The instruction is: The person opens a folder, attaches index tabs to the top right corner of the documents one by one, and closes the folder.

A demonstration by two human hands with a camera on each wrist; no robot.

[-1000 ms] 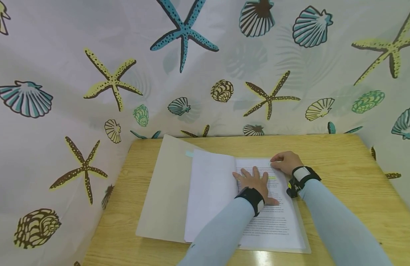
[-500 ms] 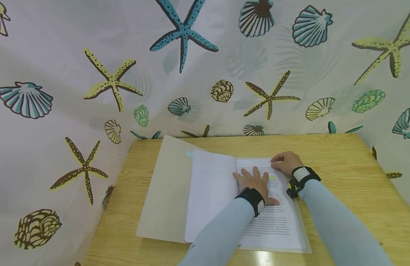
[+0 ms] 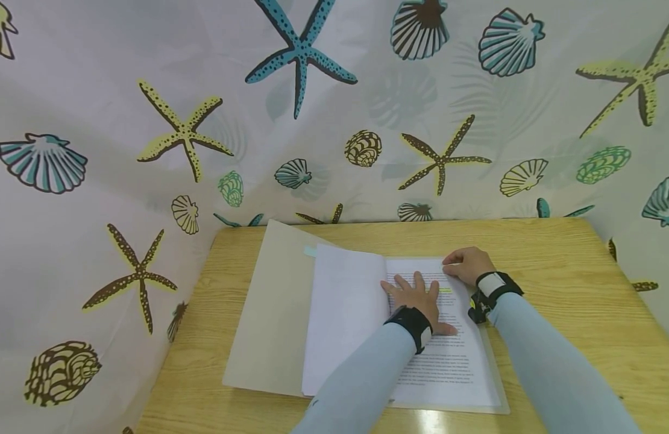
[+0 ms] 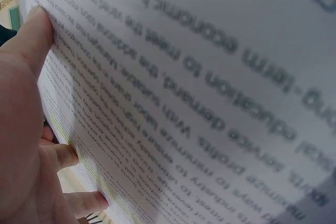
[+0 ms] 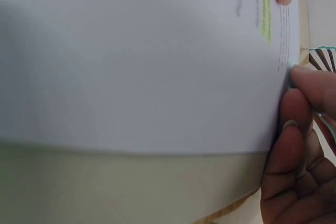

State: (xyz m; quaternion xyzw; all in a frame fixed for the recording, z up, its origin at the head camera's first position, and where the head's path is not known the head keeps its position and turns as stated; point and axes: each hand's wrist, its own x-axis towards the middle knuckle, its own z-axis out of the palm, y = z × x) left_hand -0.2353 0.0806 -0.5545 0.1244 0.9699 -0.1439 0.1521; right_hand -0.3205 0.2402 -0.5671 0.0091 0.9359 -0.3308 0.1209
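An open folder-like document lies on the wooden table, its pale cover spread to the left and a blank sheet turned over. My left hand rests spread on the printed page, fingers apart. At that page's top right corner, my right hand has curled fingers, pinching what looks like a small light-blue sticky tab at the edge. Fingertips mostly cover this tab. In the right wrist view, thumb and fingers meet beside the page. Close-up in the left wrist view is the printed text.
Another light-blue tab sticks out at the turned sheet's top left. Yellow highlighting marks a line near my left fingers. Behind the wooden table hangs a curtain with starfish and shells; it also borders both sides.
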